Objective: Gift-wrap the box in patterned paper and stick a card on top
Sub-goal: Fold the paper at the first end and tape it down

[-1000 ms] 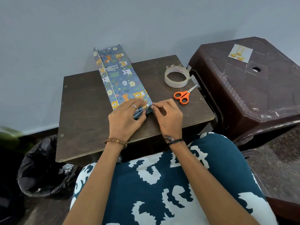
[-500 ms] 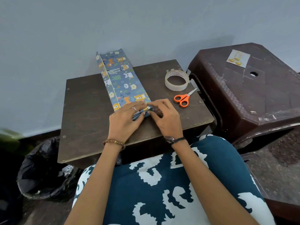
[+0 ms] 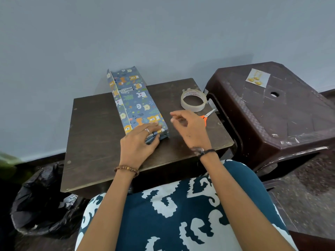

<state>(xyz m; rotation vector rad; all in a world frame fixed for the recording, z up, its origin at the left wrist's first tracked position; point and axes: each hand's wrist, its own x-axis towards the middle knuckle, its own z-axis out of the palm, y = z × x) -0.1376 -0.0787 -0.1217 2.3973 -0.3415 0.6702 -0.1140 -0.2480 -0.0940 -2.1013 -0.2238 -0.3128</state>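
A long box wrapped in blue animal-patterned paper (image 3: 135, 100) lies on the small dark wooden table (image 3: 94, 134), its far end open and poking past the table's back edge. My left hand (image 3: 140, 142) lies on its near end, fingers flat on top and thumb against the folded end flap. My right hand (image 3: 188, 129) hovers just right of the box with loosely curled fingers, holding nothing. A roll of clear tape (image 3: 193, 100) sits at the table's back right. A small card with yellow shapes (image 3: 257, 79) lies on the brown plastic stool (image 3: 282, 116).
Orange-handled scissors (image 3: 207, 115) lie partly behind my right hand, near the table's right edge. A black bin bag (image 3: 41, 200) sits on the floor at the left. The wall stands right behind the table. My patterned lap fills the foreground.
My right hand has let go of the folded end flap and lifted off to the right. My left hand stays on the box's near end. The camera has tilted down a little.
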